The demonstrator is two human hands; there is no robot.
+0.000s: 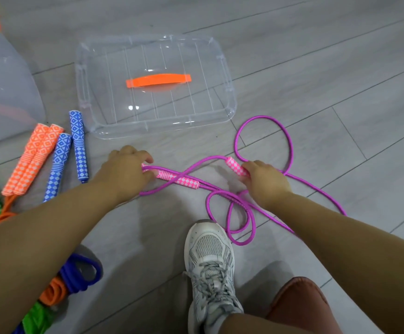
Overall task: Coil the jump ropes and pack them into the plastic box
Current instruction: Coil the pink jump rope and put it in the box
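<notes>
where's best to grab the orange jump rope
Probably by its two orange diamond-patterned handles, from above: they lie flat, side by side and touching, on the grey plank floor, so one hand's fingers could wrap both together.

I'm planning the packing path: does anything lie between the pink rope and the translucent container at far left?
Yes. The blue handles and orange handles lie between the pink rope and the container; lifting the rope over them would likely clear both.
</notes>
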